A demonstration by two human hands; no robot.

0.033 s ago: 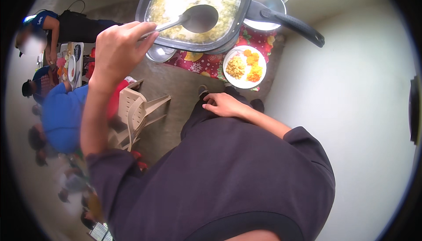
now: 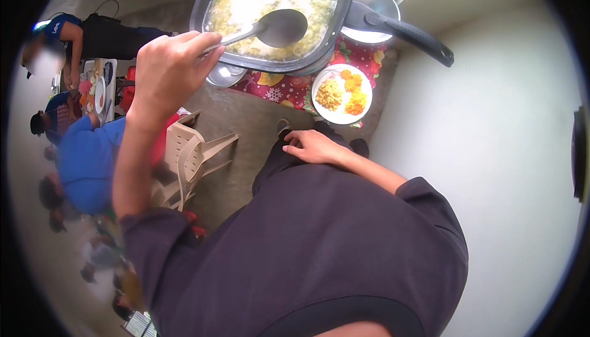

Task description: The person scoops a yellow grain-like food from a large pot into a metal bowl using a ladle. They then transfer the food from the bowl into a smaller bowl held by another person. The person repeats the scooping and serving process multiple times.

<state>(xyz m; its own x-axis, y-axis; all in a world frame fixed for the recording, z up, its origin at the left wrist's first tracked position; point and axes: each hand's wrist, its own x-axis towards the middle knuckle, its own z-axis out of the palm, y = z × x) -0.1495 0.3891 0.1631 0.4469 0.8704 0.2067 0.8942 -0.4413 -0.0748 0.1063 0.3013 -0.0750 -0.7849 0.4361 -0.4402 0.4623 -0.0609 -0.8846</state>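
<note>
My left hand (image 2: 167,73) is closed around the handle of a dark ladle (image 2: 283,28). The ladle's round bowl hangs over a squarish black pan (image 2: 203,14) filled with bubbling, pale yellow-green food in liquid (image 2: 243,2). A long black handle (image 2: 418,39) sticks out from the pan's right side. My right hand (image 2: 313,146) rests low on my dark trousers, fingers loosely stretched out and holding nothing. Between the pan and my right hand, a white plate (image 2: 318,107) carries a yellowish mound and chopped orange pieces in separate heaps.
A red patterned tablecloth (image 2: 276,91) lies under the plate and pan. A metal bowl (image 2: 384,2) sits behind the pan handle, and a shiny round lid or dish (image 2: 224,76) near its left corner. Beige plastic chairs (image 2: 187,146) and several people are at left; a pale wall (image 2: 479,128) is at right.
My left hand and the ladle have shifted very slightly to the right over the pan. My right hand has stayed still.
</note>
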